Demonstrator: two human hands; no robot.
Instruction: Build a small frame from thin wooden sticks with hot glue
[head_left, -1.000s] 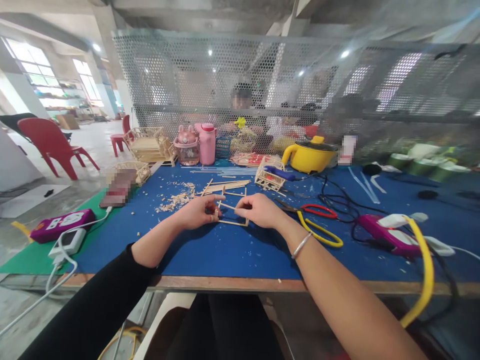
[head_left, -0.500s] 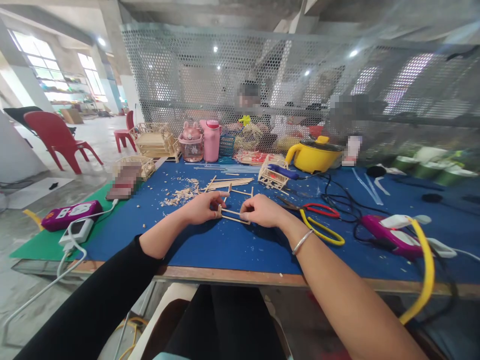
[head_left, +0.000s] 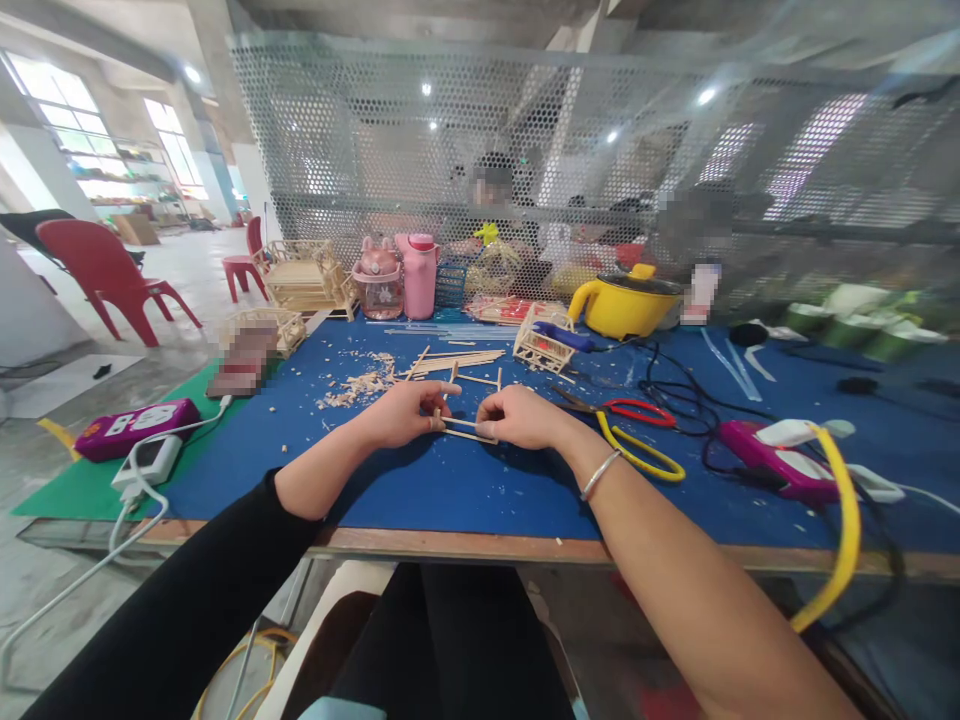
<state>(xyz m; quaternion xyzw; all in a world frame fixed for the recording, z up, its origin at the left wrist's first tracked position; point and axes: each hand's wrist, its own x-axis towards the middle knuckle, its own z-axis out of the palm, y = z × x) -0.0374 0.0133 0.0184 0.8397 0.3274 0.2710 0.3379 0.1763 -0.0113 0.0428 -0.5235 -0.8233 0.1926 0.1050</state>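
Note:
Between my hands is a small frame of thin wooden sticks [head_left: 460, 434], close above the blue table mat. My left hand [head_left: 411, 412] pinches its left near corner with thumb and fingers. At the right near side, my right hand [head_left: 517, 416] has its fingertips closed on the frame. Short upright pieces stand at the frame's far corners. Just beyond lie several loose sticks [head_left: 469, 362] and a heap of wood scraps [head_left: 364, 383]. Scissors with red and yellow handles [head_left: 637, 440] lie to the right of my right hand.
A small stick-built model [head_left: 541, 345] stands near a blue-handled tool [head_left: 562, 337]. Behind are a yellow pot [head_left: 626, 305], a pink bottle [head_left: 420, 278] and a mesh screen [head_left: 360, 150]. Purple power strips [head_left: 139, 428] and cables lie at both sides. People sit beyond the screen.
The whole view has shifted slightly. Both hands keep their grip on the stick frame, with barely any finger movement visible.

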